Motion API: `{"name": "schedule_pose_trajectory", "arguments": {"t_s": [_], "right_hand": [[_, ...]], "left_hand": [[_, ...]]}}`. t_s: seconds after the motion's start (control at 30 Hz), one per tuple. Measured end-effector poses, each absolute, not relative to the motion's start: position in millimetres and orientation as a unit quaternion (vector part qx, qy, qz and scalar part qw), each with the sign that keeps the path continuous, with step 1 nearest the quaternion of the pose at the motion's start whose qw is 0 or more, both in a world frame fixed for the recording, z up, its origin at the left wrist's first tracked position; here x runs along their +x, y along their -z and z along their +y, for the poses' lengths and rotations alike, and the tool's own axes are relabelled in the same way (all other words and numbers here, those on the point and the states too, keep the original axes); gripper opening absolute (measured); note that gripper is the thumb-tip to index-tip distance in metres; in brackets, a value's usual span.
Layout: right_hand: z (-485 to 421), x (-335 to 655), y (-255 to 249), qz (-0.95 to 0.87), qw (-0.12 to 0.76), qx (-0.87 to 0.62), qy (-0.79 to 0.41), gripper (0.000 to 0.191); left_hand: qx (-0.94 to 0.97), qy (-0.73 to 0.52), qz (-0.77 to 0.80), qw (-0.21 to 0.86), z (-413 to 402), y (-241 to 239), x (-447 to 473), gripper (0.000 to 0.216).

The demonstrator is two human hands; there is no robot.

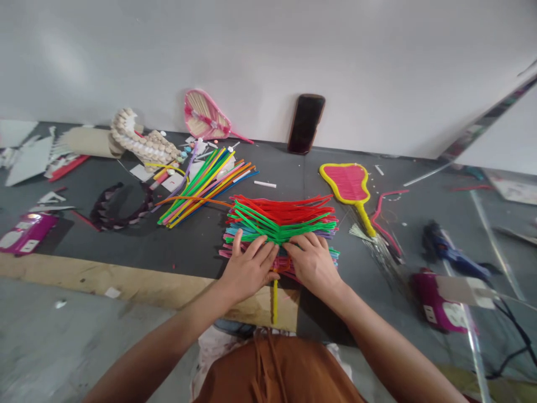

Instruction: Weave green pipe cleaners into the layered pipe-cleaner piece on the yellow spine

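A woven piece of pipe cleaners lies in front of me, with red strands at the far side, green ones bent to a V in the middle, and blue, purple and pink ones nearer. My left hand is on its near left part, fingers on top, thumb by the centre and little finger raised. My right hand has its fingers curled at the middle, close to the left fingertips. Both grip the strands near the green V, though the hands partly hide the contact. A yellow stem sticks out toward me.
Loose pipe cleaners fan out at left, near a dark braided band. A pink fan and a phone lean on the wall. A yellow-edged fan, a blue glue gun and a purple box are at right.
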State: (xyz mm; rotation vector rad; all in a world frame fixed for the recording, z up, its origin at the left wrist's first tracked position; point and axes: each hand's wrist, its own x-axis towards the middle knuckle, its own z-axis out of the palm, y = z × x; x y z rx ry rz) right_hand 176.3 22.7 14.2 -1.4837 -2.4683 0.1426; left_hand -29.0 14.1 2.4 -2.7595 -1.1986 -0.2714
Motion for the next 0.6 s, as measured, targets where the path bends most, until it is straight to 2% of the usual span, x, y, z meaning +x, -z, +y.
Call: {"name": "schedule_pose_trajectory", "arguments": {"t_s": [0.37,0.6], "right_hand": [[23.4,178.0,-7.3,-0.85,0.145,-0.504,-0.042,0.023],[20.2,183.8,-5.6,-0.854,0.252,-0.455,-0.017,0.026]], "left_hand": [[-0.918,0.042,-0.395,0.025,20.6,-16.6,-24.7,0.055],[-0.917,0.068,-0.386,0.071,9.7,-25.2,-23.9,0.05]]}}
